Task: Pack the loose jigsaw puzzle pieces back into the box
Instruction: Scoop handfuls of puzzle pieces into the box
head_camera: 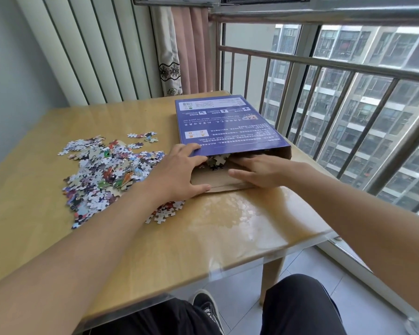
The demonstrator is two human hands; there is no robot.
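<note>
Box [224,126] flat on table [228,226], far right corner, blue printed face up, brown open end toward me. Few pieces [218,160] sit right at mouth. My left hand [179,172] lifts top panel edge, fingers curled around it; my right hand [259,170] flat on brown flap, fingers straight, together. Big loose pile [107,172] left of box, toward table's left edge; small cluster [144,136] beyond it. Risk: let panel drop and mouth closes; shove too hard, pieces spill back out over flap.
</note>
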